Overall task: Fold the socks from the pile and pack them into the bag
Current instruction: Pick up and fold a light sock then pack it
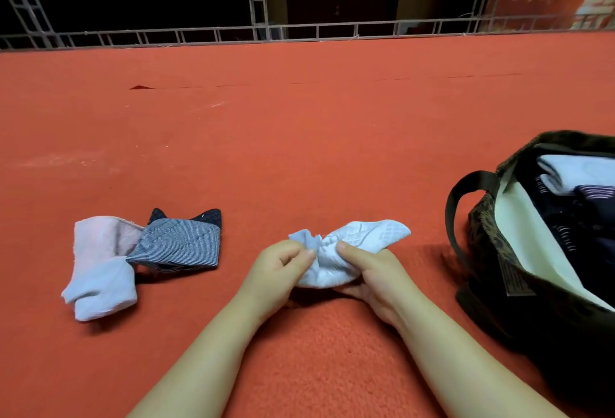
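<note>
Socks left in the pile sit at lower left of frame: a pale pink-and-light-blue soft knit sock lying crumpled, w/ a navy-and-white fine-striped sock with dark quilted toe overlapping its right edge. Both rest flat on the orange-red felt-like carpet, well apart from the hands, so prob. waiting their turn.

Centre-bottom: the left hand pinches the bunched cuff end of a light blue-white patterned knit sock betw. thumb and fingertips; the right hand grips the same sock's middle, thumb on top, fingers curled under. Sock's toe end sticks out up-right, off the carpet. Held gathered like that, it looks mid-fold or mid-roll, cuff being drawn over the body; that's a judgement only.

Right edge of frame: a dark olive patterned fabric bag with cream lining and dark strap handle stands open, mouth tilted toward the person, near the right hand, handy for dropping in. Folded white and dark striped socks already lie inside, so task seems well along.

Upper frame: a grey metal lattice railing runs across behind the carpet; dark beyond. Nothing lies betw. hands and bag; only the strap loop hangs out on the near side.
</note>
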{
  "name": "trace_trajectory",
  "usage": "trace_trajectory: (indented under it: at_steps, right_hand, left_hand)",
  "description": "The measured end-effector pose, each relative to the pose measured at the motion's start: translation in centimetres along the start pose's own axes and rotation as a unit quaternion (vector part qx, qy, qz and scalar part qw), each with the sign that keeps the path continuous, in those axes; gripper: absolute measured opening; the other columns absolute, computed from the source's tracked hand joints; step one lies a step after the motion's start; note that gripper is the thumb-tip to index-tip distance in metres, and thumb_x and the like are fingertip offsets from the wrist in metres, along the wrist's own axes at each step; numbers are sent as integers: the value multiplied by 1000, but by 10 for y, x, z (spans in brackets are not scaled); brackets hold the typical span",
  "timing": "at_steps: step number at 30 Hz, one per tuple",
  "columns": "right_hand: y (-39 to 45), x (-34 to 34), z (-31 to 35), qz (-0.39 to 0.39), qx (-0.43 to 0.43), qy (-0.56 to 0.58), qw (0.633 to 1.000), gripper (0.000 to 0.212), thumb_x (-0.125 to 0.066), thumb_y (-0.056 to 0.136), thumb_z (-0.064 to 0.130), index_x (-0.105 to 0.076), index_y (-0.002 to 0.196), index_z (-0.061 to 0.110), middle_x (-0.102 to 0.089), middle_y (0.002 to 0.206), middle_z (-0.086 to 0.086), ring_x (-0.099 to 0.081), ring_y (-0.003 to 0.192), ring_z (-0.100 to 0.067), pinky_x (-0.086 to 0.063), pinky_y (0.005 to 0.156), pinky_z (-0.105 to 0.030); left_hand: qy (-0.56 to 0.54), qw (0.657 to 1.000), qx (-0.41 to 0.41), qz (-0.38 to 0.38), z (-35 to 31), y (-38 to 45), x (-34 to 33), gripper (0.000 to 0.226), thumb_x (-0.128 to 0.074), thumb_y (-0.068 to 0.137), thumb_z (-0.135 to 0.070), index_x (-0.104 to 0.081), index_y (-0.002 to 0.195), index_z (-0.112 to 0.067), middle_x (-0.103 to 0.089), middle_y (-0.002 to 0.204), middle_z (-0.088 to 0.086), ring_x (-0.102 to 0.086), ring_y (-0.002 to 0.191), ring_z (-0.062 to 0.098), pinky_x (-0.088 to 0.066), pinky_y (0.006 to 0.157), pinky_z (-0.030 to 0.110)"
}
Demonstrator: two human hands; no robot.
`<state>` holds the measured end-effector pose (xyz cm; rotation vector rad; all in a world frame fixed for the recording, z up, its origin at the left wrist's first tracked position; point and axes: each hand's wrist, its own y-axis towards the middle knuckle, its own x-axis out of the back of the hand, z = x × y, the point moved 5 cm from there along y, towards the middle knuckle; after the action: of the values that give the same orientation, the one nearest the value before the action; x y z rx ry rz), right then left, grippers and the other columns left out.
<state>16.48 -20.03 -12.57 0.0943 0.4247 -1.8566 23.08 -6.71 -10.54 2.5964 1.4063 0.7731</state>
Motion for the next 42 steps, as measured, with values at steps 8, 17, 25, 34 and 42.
trace_trajectory:
  at_steps: [8, 17, 25, 34, 42]
  right_hand:
    - [5, -5, -5, -29, 120, -4, 992, 26, -63, 85, 12, -68, 109, 4, -72, 106, -10, -67, 104, -25, -46, 101, -47]
    - [9, -8, -6, 57, 116, 123, 984, 47, -60, 76, 12, -58, 118, -10, -64, 116, -28, -61, 109, -42, -48, 98, -49]
    - [14, 4, 2, -27, 111, 169, 979, 32, -52, 90, 2, -56, 121, -6, -62, 119, -25, -61, 110, -36, -48, 98, -46]
    - [15, 10, 20, 7, 119, 304, 945, 35, -44, 93, 14, -55, 124, 1, -65, 117, -16, -62, 109, -30, -49, 97, -42]
    - [11, 16, 26, 94, 72, 381, 917, 67, -75, 69, 41, -61, 126, 7, -58, 131, -18, -55, 120, -37, -40, 97, -59]
  left_hand:
    - [241, 956, -137, -91, -17, -1, 10, 29, -52, 80, -42, -70, 90, -21, -57, 86, -11, -51, 80, 4, -41, 75, 24]
    - [-30, 987, 151, -55, 18, 3, 12, 22, -72, 77, -5, -53, 73, -13, -52, 64, -6, -46, 53, 1, -39, 52, 14]
    - [-433, 863, 235, -113, 27, 5, 15, 24, -39, 100, -17, -62, 98, -11, -73, 90, 7, -69, 80, 18, -54, 76, 35]
    - [-595, 766, 154, -187, 24, 12, 27, 30, -32, 101, -30, -59, 92, -19, -72, 88, 3, -71, 79, 16, -59, 69, 35]
    - [-330, 923, 171, -103, 21, 3, 12, 12, -55, 90, -14, -66, 94, -12, -67, 71, 2, -60, 62, 14, -49, 56, 26]
